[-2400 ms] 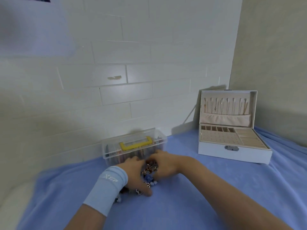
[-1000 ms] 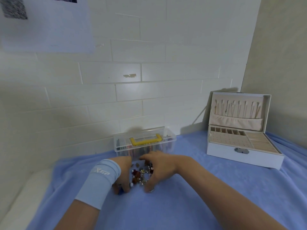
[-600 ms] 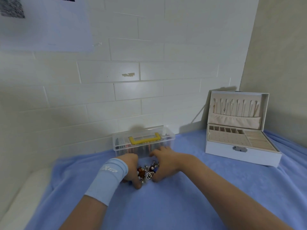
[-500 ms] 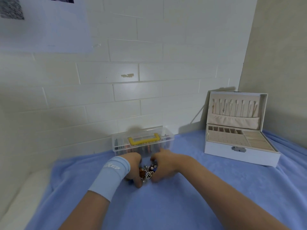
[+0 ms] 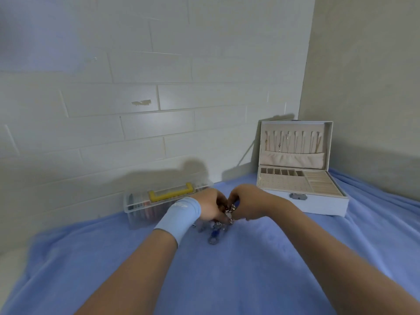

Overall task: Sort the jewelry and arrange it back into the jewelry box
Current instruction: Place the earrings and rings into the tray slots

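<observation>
Blue cloth (image 5: 227, 280) | left hand (image 5: 210, 208) grip curled round jewelry pile (image 5: 228, 212) | right hand (image 5: 247, 204) grip likewise | jewelry box (image 5: 318, 202) lid up

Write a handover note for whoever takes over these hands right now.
Left hand: fingers curled round the jewelry pile from its left.
Right hand: curled round it from the right.
The pile lies bunched between both hands on the blue cloth, with the clear plastic case just behind.
The jewelry box stands open at the right, lid upright, apart from the hands.
Done: pile gathered. To do: sort pieces into the box's tray; none visible there yet.
</observation>
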Demonstrator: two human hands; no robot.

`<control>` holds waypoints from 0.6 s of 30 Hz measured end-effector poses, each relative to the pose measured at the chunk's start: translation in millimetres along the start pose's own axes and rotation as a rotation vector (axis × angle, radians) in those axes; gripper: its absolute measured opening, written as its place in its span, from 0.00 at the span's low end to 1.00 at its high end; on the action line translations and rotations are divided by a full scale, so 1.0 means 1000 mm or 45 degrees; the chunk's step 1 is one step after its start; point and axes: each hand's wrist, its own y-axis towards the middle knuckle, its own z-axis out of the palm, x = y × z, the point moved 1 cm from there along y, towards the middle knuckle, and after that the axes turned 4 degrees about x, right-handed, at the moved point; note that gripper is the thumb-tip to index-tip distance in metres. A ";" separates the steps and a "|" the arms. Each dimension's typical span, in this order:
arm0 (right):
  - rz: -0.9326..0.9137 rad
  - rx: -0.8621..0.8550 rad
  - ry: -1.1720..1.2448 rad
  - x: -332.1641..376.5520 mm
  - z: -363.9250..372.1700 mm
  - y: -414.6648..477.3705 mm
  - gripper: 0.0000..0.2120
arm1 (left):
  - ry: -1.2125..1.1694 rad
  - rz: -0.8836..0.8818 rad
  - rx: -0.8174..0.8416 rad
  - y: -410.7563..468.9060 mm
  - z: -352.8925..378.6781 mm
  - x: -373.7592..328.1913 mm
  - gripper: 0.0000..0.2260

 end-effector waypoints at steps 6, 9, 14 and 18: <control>0.053 -0.098 0.001 -0.049 -0.022 -0.016 0.13 | -0.314 0.156 0.010 0.026 0.008 -0.037 0.24; 0.022 -0.065 -0.040 -0.051 -0.026 -0.017 0.19 | -0.366 0.170 -0.014 0.021 0.001 -0.036 0.23; -0.098 -0.057 -0.041 -0.011 -0.016 -0.010 0.15 | -0.088 -0.027 0.092 -0.011 -0.024 -0.002 0.20; -0.232 0.224 -0.007 0.030 0.010 -0.002 0.13 | 0.153 -0.357 0.229 -0.045 -0.032 0.026 0.31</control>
